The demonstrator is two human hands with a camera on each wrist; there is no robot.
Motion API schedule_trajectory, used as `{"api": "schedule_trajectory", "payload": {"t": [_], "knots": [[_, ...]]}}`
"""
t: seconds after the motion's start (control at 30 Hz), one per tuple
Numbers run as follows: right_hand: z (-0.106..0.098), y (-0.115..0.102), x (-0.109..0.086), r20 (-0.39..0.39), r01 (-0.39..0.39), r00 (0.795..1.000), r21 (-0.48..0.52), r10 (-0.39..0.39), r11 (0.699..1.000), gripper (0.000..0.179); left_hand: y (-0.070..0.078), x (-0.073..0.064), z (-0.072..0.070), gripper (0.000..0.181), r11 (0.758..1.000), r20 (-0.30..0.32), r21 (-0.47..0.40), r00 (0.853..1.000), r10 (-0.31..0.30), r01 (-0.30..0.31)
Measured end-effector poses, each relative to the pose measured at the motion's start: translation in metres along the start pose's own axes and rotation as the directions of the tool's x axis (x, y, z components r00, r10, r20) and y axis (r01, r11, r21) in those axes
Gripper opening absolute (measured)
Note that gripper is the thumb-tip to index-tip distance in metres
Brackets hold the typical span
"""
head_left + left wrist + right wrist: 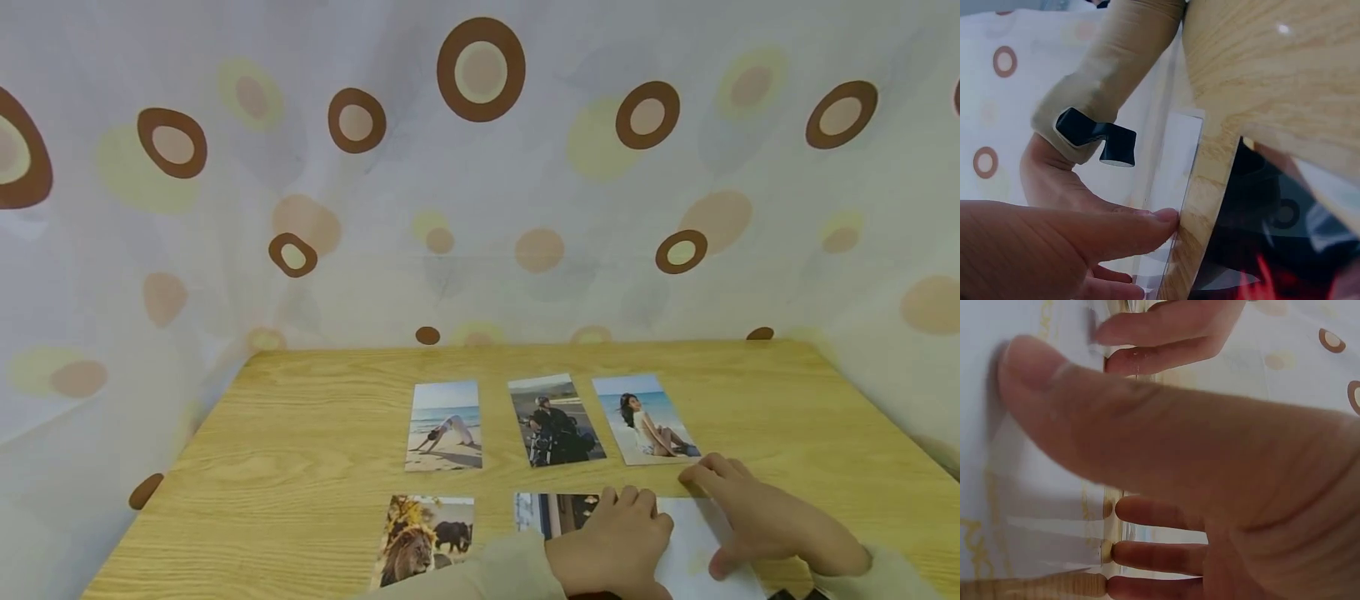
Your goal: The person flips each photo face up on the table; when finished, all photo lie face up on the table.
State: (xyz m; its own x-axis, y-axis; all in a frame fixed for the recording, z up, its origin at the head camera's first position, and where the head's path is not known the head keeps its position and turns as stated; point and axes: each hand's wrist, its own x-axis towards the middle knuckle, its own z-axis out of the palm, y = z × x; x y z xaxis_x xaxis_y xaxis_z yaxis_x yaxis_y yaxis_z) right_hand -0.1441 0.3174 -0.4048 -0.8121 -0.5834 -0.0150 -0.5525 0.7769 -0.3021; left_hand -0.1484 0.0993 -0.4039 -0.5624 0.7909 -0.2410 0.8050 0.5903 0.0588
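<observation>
A photo print lies face down, its white back (693, 525) up, at the front right of the table; yellow lettering runs across it in the right wrist view. At its left edge is my left hand (618, 537), thumb stretched along the edge in the left wrist view. My right hand (765, 521) spans the right side of the print. Its thumb (1035, 369) rests on the white back, while the other fingers reach out straight at the far edge. Left of this print, a darker glossy photo (551, 512) is partly hidden under my left hand and sleeve.
Three photos stand in a back row: a beach stretch pose (444, 425), a motorcycle rider (555, 421) and a person seated on a beach (647, 421). A lion photo (427, 542) lies front left. Behind the wooden table (300, 450) hangs a dotted white cloth (465, 183).
</observation>
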Motion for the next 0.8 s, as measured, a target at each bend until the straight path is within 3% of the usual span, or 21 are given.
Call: {"api": "schedule_trajectory", "payload": {"t": [0.2,0.43,0.57,0.67,0.73,0.77,0.8], "knots": [[-0.001,0.003,-0.001,0.000,-0.036,0.999,-0.015,0.036,0.999,0.088,0.002,0.004,0.000,0.062,1.000,-0.014,-0.015,1.000,-0.017,0.017],[-0.002,0.012,0.001,-0.022,0.030,0.999,0.022,-0.030,0.999,0.078,0.003,0.006,-0.002,0.064,0.999,-0.032,0.010,0.999,-0.044,0.045],[0.001,0.017,0.002,-0.069,0.088,0.994,0.051,-0.084,0.995,0.069,0.003,0.006,-0.002,0.064,0.998,-0.022,-0.021,0.998,-0.052,0.052],[0.002,0.016,0.004,-0.090,0.084,0.993,0.062,-0.078,0.995,0.069,0.002,0.003,-0.004,0.065,0.992,-0.067,-0.095,0.994,-0.085,0.078],[0.001,0.015,0.006,-0.114,0.072,0.991,0.065,-0.065,0.995,0.069,0.001,-0.001,-0.007,0.069,0.971,-0.120,-0.217,0.984,-0.132,0.104],[0.000,0.014,0.006,-0.127,0.069,0.990,0.061,-0.061,0.996,0.069,0.000,-0.002,-0.010,0.070,0.942,-0.130,-0.317,0.979,-0.159,0.111],[-0.001,0.013,0.007,-0.138,0.064,0.989,0.060,-0.055,0.996,0.068,-0.001,-0.004,-0.012,0.071,0.895,-0.127,-0.429,0.974,-0.188,0.117]]}}
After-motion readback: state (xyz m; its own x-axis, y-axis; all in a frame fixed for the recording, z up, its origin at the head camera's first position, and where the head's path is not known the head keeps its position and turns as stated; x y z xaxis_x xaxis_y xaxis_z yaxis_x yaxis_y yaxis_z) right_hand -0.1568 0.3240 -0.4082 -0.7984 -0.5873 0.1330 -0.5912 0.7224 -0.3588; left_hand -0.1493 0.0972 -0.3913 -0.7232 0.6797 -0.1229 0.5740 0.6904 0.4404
